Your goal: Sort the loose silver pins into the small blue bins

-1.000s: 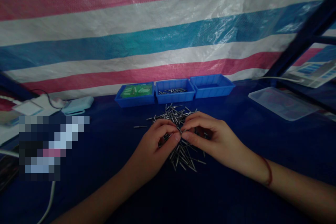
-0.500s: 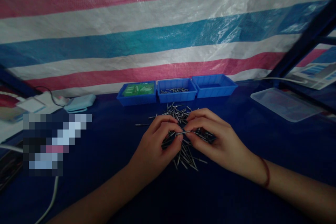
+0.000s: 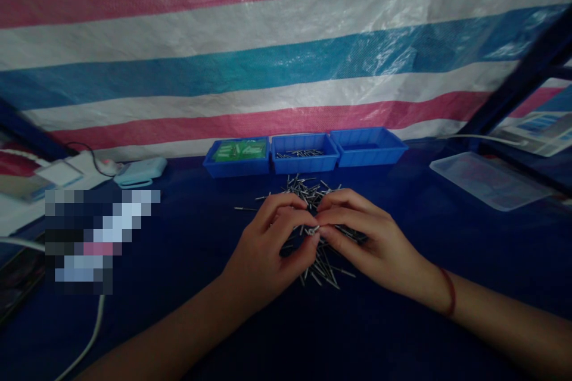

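My left hand (image 3: 272, 241) and my right hand (image 3: 369, 235) meet over a loose pile of thin metal blind rivets (image 3: 326, 268) on the dark blue table. Thumb and fingers of both hands are closed in a pinch, their tips almost touching. Between them shows a small shiny piece of a blind rivet (image 3: 311, 230), the rest of it hidden by the fingertips. My hands cover much of the pile. One more rivet lies by itself left of the heap.
Behind the pile stand three blue bins: one with green packets (image 3: 239, 150), a middle bin (image 3: 308, 165) with rivets, and a right bin (image 3: 375, 156). A clear plastic lid (image 3: 489, 181) lies right. A light blue case (image 3: 140, 172) and a white cable (image 3: 96, 327) are left.
My fingertips have drawn closer together, and the rivet that lay lengthwise between them now shows only as a short, turned piece. The view has shifted slightly.
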